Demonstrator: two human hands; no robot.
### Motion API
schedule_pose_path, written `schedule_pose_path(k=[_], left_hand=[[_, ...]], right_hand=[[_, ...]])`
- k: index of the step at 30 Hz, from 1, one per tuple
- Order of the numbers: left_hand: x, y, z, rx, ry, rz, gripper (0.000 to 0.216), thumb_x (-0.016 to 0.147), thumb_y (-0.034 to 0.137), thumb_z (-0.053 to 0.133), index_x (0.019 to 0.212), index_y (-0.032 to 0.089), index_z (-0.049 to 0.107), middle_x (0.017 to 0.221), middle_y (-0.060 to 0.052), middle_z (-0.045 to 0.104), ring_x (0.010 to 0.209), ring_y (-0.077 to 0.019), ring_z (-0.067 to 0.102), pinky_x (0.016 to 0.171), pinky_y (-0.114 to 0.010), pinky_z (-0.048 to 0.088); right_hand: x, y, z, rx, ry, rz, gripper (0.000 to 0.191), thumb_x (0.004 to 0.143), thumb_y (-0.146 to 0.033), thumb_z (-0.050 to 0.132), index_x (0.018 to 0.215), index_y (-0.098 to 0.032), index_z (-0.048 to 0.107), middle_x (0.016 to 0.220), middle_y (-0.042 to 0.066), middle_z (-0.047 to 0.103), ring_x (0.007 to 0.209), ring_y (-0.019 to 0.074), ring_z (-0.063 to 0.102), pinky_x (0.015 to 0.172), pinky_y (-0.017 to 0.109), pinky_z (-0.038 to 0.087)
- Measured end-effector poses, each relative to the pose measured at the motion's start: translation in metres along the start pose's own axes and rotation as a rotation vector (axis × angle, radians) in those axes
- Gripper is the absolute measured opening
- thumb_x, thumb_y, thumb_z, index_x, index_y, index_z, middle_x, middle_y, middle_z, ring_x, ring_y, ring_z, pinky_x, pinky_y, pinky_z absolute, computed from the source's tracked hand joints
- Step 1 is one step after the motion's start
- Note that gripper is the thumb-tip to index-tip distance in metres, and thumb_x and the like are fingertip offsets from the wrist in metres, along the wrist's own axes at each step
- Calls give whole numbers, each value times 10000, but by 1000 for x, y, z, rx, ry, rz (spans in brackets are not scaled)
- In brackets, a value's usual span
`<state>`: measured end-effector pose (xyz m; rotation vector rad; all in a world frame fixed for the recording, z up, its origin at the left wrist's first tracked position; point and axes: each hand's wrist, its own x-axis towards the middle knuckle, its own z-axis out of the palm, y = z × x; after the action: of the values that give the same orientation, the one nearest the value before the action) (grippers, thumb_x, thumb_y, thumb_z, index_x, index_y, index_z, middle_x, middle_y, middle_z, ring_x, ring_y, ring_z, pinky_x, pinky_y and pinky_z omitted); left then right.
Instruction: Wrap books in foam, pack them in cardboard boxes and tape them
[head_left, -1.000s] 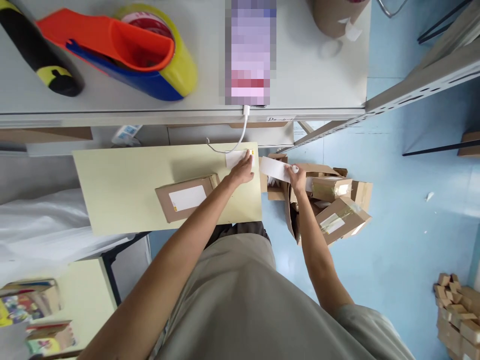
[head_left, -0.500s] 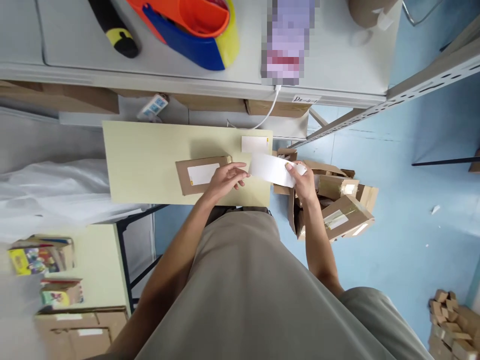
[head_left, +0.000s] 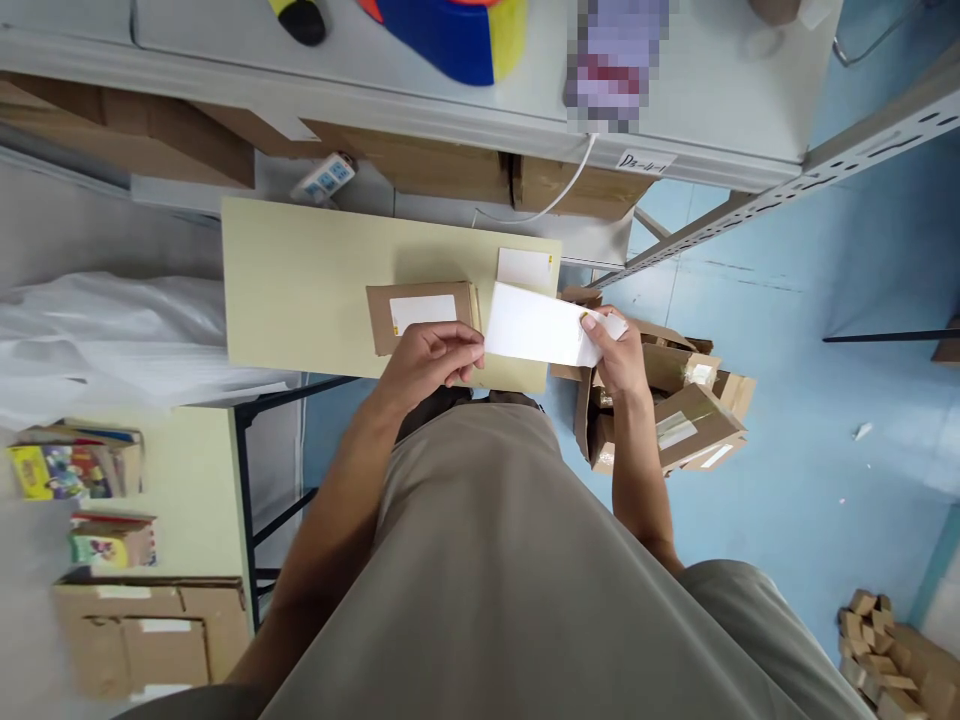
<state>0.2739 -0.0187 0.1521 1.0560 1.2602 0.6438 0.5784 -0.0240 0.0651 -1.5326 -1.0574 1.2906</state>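
Observation:
A blank-looking white label (head_left: 534,325) is stretched out above the right end of the pale table (head_left: 300,290). My right hand (head_left: 619,355) grips its right end, thumb on top. At the lower left corner of the label, my left hand (head_left: 435,360) has its fingers drawn together in a pinch, the tips at the edge. Partly behind my left hand lies a brown cardboard box (head_left: 382,315) bearing a white label with a small yellow mark. Another white label (head_left: 525,265) lies flat near the table's far right corner.
A grey shelf (head_left: 720,110) runs across the far side, carrying a blurred-out phone (head_left: 619,60) with a white cable. Flattened and open cartons (head_left: 697,420) are heaped on the floor at right. White plastic sheeting (head_left: 112,330) and a second table with books (head_left: 82,465) are at left.
My left hand has gone from spread fingers to a pinch at the label's left edge. The label now looks flatter and longer. The whole view has shifted slightly.

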Motion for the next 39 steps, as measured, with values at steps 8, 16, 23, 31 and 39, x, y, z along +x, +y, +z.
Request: schedule_pose_path(k=[8,16,23,31,39], left_hand=[[-23,5,3,59,-23,53,190,834,400,835,807,214,813,745,-62,776,581,-155,651,454,-253,463],[-39,7,11,73,-44,119,282,806,490,884,754,228,794,677,-46,749,568,-170,665,451,-265,480],[-54,8,23,105,29,158,281,852,502,882,821,228,824,723,-42,778,650,-196,726,573,-302,607],[-68,16,35,257,63,204,174,893,391,810,838,228,832,774,-26,787,740,-190,729,637,-281,566],[-65,9,41,340,19,283,206,937,380,746,851,213,831,790,-28,806,721,-160,707,610,-251,526]], right_hand=[[-10,-3,10,-19,-26,20,609,846,-836,823,982,-252,712,940,41,705,844,228,660,727,349,556],[-28,6,40,-103,-153,-16,561,880,-718,861,1214,-276,777,1084,54,778,962,279,731,864,427,627],[-69,-21,50,-321,-140,-386,424,1021,-562,794,1401,-376,767,1390,79,752,1403,352,675,1198,571,564],[-113,-80,41,-234,-181,-562,177,992,-479,884,1159,-429,855,995,25,766,1044,300,746,978,523,637],[-111,-76,44,-342,-152,-604,115,1086,-354,751,1013,-302,823,911,26,753,898,241,712,881,437,602]])
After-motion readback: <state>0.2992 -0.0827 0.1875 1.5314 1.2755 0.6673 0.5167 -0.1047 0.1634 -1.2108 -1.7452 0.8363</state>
